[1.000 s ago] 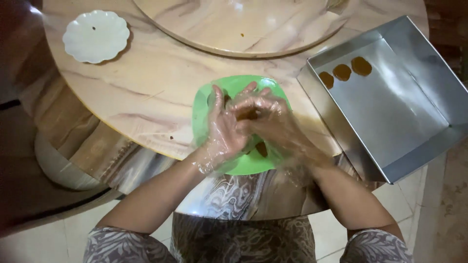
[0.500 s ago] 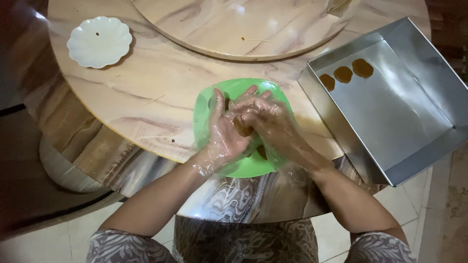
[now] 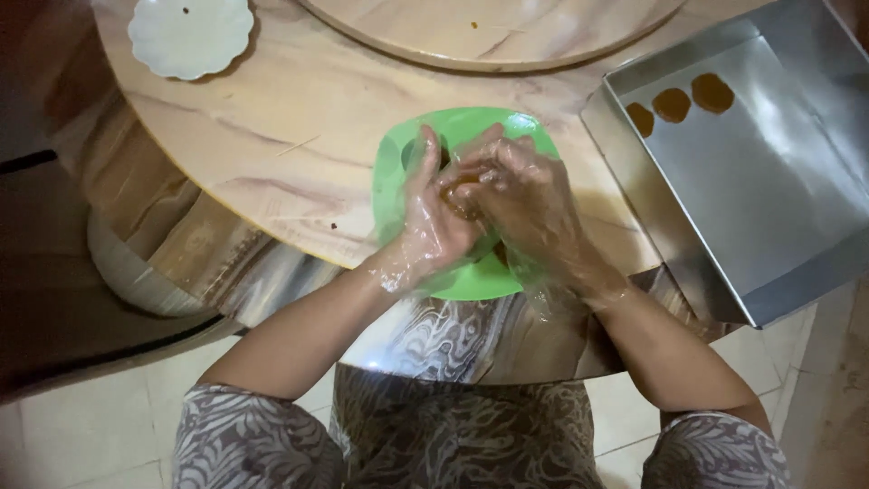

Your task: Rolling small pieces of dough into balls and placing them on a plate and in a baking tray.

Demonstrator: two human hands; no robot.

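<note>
- While both hands meet over the green plate (image 3: 471, 276), a small lump of brown dough (image 3: 460, 195) sits pressed between them, above the plate's middle
- Left hand (image 3: 433, 213), in a thin clear plastic glove, stands on edge with its fingers pointing toward 12 o'clock, held straight and close together against the dough
- Right hand (image 3: 525, 195), gloved the same way, lies at 3 o'clock of the left, its fingers curled over the dough so that most of the lump is hidden
- Both hands thus grip the dough together; how much of it touches the plate cannot be told
- Green plate rests on the round marble-patterned table (image 3: 272, 154), near the table's edge closest to the person
- At 2 o'clock from the hands a shallow metal baking tray (image 3: 778, 199) stands well apart from the plate, overhanging the table's rim
- Three flat brown dough rounds (image 3: 674, 104) lie in a row in the tray's far corner, just beside one another
- At 10 o'clock a white scalloped dish (image 3: 190, 32) sits well apart from the hands
- At 12 o'clock the rim of a round turntable (image 3: 489, 41) lies on the table
</note>
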